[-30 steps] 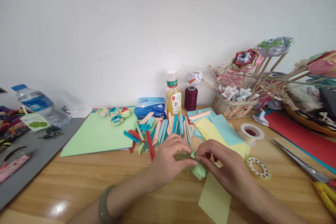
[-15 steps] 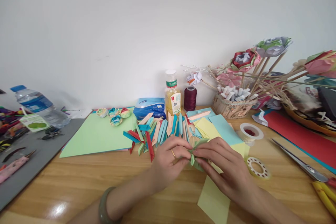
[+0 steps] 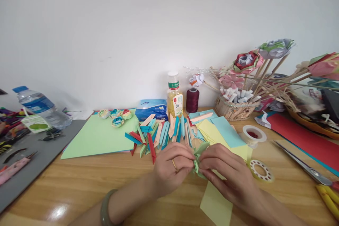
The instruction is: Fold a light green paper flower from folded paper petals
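1. A plain white wall (image 3: 132,24) is rising behind a wood-grain tabletop (image 3: 148,212).
2. Above it, a pale-green folded-paper piece (image 3: 196,164), apparently only partly shaped, is sitting between closed fingertips: the left hand (image 3: 172,167) is pinching from nine o'clock, the right hand (image 3: 229,169) from three.
3. At five, a flat pale-yellow paper sheet (image 3: 217,205) is lying unfolded.
4. At eleven, multicoloured folded-paper strips (image 3: 165,132) are lying loose, seemingly unused.
5. At ten, four small multicoloured paper rosettes (image 3: 115,113) are resting, looking finished.

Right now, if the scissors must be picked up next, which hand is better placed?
Probably the right hand: the scissors lie on its side, nearer to it. The left hand is farther, beyond the green folded paper. Both hands hold this paper, so the right must release it first.
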The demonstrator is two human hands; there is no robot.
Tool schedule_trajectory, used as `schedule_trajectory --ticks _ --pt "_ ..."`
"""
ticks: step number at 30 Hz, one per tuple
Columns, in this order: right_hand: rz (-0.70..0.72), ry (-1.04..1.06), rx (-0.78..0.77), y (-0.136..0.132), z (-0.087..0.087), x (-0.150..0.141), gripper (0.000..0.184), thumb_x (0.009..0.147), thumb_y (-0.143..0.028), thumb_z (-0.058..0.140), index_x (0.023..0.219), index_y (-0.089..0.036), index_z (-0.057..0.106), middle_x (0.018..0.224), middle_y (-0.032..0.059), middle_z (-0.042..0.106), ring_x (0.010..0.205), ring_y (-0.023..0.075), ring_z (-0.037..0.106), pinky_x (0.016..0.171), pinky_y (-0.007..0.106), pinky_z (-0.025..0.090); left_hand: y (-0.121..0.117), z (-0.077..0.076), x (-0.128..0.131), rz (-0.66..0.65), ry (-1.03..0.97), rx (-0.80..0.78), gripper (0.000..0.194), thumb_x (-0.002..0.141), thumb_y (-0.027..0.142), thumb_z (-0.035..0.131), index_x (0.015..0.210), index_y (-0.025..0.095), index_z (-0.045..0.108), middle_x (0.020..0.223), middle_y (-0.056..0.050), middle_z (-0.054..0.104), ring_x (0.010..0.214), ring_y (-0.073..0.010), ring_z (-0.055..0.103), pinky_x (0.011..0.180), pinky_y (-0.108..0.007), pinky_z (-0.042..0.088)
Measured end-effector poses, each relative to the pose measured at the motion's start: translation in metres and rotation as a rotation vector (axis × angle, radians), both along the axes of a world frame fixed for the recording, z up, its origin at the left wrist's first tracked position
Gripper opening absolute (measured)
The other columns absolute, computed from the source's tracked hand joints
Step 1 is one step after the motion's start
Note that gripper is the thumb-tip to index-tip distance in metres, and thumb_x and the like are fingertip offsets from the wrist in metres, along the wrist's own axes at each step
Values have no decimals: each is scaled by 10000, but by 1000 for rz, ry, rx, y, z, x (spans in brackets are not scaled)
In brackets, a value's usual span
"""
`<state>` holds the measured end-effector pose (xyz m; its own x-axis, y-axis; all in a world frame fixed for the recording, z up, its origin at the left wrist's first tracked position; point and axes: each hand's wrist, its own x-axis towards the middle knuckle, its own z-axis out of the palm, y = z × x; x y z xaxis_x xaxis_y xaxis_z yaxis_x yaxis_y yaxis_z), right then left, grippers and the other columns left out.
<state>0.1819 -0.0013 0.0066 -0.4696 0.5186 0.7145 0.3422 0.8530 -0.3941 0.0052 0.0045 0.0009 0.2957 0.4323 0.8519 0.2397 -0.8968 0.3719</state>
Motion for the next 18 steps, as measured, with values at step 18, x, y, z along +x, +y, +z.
schedule_trajectory --ticks 18 --pt "-75 41 126 0 -2 1 218 795 -66 579 983 -171 610 754 53 648 692 154 581 577 268 507 -1 -1 0 23 34 18 164 736 -17 544 768 140 578 761 -96 665 757 -161 631 654 -277 544"
